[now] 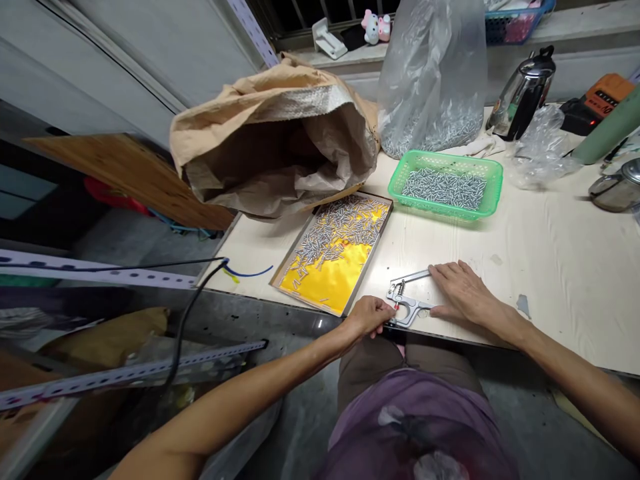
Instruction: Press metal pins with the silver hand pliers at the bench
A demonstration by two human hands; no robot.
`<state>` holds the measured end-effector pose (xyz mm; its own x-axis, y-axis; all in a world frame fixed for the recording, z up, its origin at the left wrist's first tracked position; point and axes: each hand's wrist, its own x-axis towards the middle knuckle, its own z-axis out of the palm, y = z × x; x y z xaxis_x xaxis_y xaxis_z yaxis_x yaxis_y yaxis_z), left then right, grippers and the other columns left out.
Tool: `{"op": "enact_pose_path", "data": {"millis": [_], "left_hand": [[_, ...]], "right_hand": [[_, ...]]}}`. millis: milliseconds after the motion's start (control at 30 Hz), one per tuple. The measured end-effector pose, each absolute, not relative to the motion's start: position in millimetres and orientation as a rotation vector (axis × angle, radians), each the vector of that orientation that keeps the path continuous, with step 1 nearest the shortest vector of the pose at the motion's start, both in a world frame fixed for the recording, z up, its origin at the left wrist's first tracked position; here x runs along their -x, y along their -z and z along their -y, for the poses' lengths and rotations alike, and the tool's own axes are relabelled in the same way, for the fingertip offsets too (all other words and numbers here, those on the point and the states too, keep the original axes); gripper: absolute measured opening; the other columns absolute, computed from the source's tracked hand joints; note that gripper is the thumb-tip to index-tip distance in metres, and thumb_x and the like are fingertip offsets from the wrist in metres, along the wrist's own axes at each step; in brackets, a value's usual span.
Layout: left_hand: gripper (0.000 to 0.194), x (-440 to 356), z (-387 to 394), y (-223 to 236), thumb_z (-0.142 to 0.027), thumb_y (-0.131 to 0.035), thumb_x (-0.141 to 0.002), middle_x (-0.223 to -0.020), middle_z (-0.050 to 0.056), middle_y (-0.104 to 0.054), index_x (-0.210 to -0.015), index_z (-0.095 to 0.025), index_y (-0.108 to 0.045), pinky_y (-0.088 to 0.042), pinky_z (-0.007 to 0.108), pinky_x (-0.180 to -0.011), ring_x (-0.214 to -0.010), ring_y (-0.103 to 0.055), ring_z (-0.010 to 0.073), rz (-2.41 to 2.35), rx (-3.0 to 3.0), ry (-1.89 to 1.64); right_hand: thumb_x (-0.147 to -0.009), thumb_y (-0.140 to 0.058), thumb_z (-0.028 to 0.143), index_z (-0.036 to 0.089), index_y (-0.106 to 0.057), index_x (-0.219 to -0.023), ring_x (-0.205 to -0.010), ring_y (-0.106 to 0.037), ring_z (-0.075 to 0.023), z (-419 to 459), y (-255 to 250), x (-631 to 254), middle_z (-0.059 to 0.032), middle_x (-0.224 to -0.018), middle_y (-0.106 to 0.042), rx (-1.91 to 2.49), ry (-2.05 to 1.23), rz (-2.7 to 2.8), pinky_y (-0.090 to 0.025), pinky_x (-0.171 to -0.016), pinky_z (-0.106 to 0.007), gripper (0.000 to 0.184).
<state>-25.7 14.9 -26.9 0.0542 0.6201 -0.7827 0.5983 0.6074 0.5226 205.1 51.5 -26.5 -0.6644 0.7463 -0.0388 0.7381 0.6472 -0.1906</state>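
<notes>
A silver metal hand tool (407,306) with a lever, a coil spring and a looped frame lies at the table's front edge. My right hand (463,293) spans its two handle ends, fingers on the upper lever and thumb by the lower arm. At the tool's left end, my left hand (369,315) is closed in a pinch beside a small red part. What its fingertips hold is too small to make out. To the left, a shallow tray (361,272) with a yellow lining holds many small metal pins (325,237).
A green plastic basket (445,212) of similar metal pieces stands behind the tool. Further back are a large open paper sack (270,160), a clear plastic bag (433,80) of metal pieces, a steel kettle (525,87) and crumpled plastic (543,150). A black cable (183,320) hangs left.
</notes>
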Motion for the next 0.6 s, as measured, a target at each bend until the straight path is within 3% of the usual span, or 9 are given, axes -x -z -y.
{"op": "enact_pose_path", "data": {"millis": [167, 267, 333, 467, 600], "left_hand": [[0.026, 29.8, -10.7, 20.7, -0.037, -0.054, -0.083, -0.046, -0.004, -0.050, -0.073, -0.014, -0.061, -0.037, 0.021, -0.046, -0.043, -0.049, 0.0103, -1.634, -1.267, 0.024], [0.019, 26.6, -7.5, 14.5, -0.032, -0.053, -0.086, -0.076, 0.003, -0.062, -0.080, -0.015, -0.061, -0.045, 0.026, -0.065, -0.071, -0.059, 0.0152, -1.660, -1.760, -0.139], [0.015, 18.7, -9.6, 14.6, -0.030, -0.054, -0.086, -0.093, 0.006, -0.062, -0.091, -0.017, -0.060, -0.046, 0.030, -0.077, -0.089, -0.058, 0.0191, -1.556, -2.074, -0.213], [0.037, -5.6, -27.4, 23.5, -0.031, -0.061, -0.083, -0.119, 0.012, -0.053, -0.115, -0.017, -0.048, -0.044, 0.040, -0.090, -0.111, -0.048, 0.0256, -1.196, -2.446, -0.164], [0.055, -20.9, -47.2, 25.2, -0.032, -0.062, -0.082, -0.118, 0.013, -0.052, -0.127, -0.015, -0.036, -0.043, 0.040, -0.089, -0.107, -0.048, 0.0260, -1.017, -2.539, -0.007]], "right_hand": [[-0.080, -0.063, 0.032, 0.016, -0.037, -0.133, -0.096, -0.053, -0.0272, -35.1, 20.7, -200.3, -0.0110, -0.108, -0.062, 1.303, -0.276, 2.816, -0.036, -0.088, -0.043, 0.061], [-0.083, -0.059, 0.026, 0.016, -0.038, -0.132, -0.093, -0.054, -0.0259, -28.7, 20.4, -197.1, -0.0099, -0.102, -0.064, 1.314, -0.261, 2.811, -0.035, -0.086, -0.042, 0.054], [-0.084, -0.059, 0.025, 0.017, -0.040, -0.130, -0.092, -0.054, -0.0256, -26.6, 21.6, -195.5, -0.0099, -0.102, -0.064, 1.327, -0.263, 2.797, -0.035, -0.084, -0.041, 0.051], [-0.082, -0.060, 0.025, 0.016, -0.034, -0.134, -0.092, -0.054, -0.0258, -23.4, 27.3, -198.4, -0.0106, -0.104, -0.064, 1.341, -0.284, 2.707, -0.037, -0.082, -0.039, 0.059], [-0.081, -0.060, 0.033, 0.012, -0.028, -0.137, -0.097, -0.053, -0.0284, -18.0, 33.3, -210.3, -0.0152, -0.111, -0.059, 1.377, -0.276, 2.616, -0.042, -0.079, -0.040, 0.068]]}}
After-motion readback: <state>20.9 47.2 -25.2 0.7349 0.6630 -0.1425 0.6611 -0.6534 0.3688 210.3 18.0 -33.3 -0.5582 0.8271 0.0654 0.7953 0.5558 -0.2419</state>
